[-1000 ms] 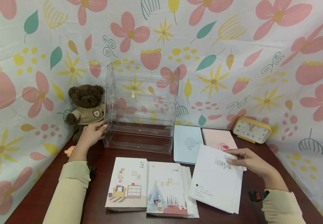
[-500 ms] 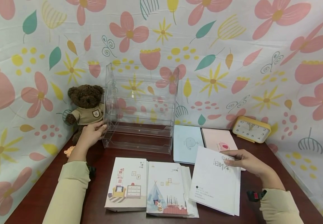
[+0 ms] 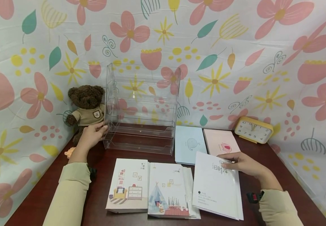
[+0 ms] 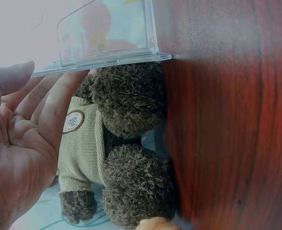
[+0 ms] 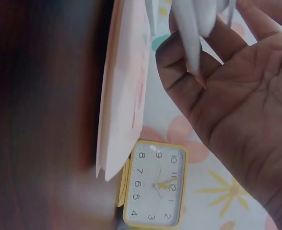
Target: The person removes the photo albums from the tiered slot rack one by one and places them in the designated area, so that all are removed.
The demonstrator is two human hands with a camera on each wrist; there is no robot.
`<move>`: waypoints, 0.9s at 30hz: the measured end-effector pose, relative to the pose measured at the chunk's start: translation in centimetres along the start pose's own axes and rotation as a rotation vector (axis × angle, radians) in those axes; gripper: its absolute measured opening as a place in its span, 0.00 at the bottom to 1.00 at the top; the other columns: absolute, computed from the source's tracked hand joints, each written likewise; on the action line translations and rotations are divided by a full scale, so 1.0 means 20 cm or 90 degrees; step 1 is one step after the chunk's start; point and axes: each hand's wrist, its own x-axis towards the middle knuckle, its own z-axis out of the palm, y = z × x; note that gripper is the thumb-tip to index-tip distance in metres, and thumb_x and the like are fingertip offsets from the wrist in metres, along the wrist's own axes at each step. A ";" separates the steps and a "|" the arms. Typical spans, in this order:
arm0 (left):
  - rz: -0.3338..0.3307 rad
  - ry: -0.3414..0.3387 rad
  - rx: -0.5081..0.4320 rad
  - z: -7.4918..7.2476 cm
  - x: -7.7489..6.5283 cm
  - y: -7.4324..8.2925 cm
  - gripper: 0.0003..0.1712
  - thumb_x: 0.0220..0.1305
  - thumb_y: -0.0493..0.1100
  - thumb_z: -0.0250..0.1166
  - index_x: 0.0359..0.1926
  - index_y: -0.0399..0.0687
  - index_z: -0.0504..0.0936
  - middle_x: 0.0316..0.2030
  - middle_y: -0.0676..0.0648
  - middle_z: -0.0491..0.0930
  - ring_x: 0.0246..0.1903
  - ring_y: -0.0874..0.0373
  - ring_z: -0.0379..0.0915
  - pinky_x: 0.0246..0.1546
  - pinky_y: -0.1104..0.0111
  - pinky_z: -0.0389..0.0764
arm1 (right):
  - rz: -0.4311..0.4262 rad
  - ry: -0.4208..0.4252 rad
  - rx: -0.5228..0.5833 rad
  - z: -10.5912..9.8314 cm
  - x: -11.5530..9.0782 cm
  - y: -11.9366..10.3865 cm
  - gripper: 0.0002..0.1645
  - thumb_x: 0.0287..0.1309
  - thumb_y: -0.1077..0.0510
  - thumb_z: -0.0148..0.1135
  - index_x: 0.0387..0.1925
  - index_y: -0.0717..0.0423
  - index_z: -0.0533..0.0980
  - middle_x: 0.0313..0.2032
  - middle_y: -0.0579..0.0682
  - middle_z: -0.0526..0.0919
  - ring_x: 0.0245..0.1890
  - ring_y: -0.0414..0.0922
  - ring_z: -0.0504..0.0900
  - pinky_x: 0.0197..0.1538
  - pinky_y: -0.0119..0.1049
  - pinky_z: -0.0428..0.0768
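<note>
My left hand holds the left side edge of a clear plastic tiered rack. In the left wrist view its thumb and fingers lie on either side of the rack's panel. My right hand pinches a white book by its upper right edge, thumb across the printed cover. That book is tilted, its lower left corner near two illustrated white books, one with a chair and dresser, the other with a tent. Behind it lie a blue notebook and a partly covered pink notebook.
A brown teddy bear sits left of the rack, close to my left hand. A yellow clock stands at the back right. A small orange item lies at the left. Floral cloth walls close off the dark wooden table.
My right hand has shifted left and slightly toward me with the white book, which is now turned more upright. More of the pink notebook shows. The left hand has stayed on the rack.
</note>
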 end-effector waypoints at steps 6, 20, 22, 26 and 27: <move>-0.004 -0.004 -0.001 0.00 0.00 0.00 0.37 0.78 0.60 0.50 0.78 0.50 0.58 0.66 0.34 0.71 0.58 0.40 0.76 0.50 0.54 0.84 | -0.018 -0.015 -0.027 0.04 0.03 0.00 0.21 0.66 0.59 0.66 0.58 0.65 0.79 0.43 0.57 0.86 0.36 0.45 0.85 0.35 0.38 0.86; -0.011 -0.006 -0.012 0.00 0.00 0.00 0.36 0.78 0.59 0.51 0.78 0.49 0.58 0.66 0.34 0.71 0.59 0.40 0.76 0.51 0.54 0.84 | -0.031 0.018 -0.117 0.13 0.09 -0.01 0.15 0.63 0.55 0.69 0.49 0.56 0.83 0.40 0.49 0.86 0.36 0.44 0.83 0.36 0.34 0.83; -0.014 -0.004 -0.010 0.00 0.00 0.01 0.36 0.78 0.59 0.51 0.78 0.49 0.59 0.66 0.34 0.71 0.58 0.41 0.76 0.50 0.54 0.84 | -0.031 0.019 -0.132 0.13 0.10 -0.01 0.14 0.63 0.55 0.70 0.48 0.55 0.83 0.39 0.48 0.86 0.36 0.44 0.83 0.39 0.34 0.80; -0.017 -0.007 -0.014 0.00 0.00 0.01 0.36 0.78 0.59 0.51 0.78 0.50 0.59 0.66 0.34 0.72 0.58 0.41 0.76 0.50 0.55 0.84 | -0.032 0.017 -0.143 0.15 0.10 -0.01 0.13 0.63 0.54 0.70 0.47 0.53 0.83 0.39 0.47 0.85 0.37 0.43 0.81 0.40 0.33 0.79; -0.017 -0.007 -0.015 0.00 0.01 0.01 0.36 0.78 0.59 0.51 0.78 0.50 0.59 0.66 0.35 0.72 0.58 0.41 0.76 0.50 0.55 0.84 | -0.035 0.017 -0.145 0.15 0.11 0.00 0.13 0.63 0.54 0.69 0.47 0.54 0.83 0.39 0.47 0.85 0.38 0.43 0.81 0.40 0.32 0.79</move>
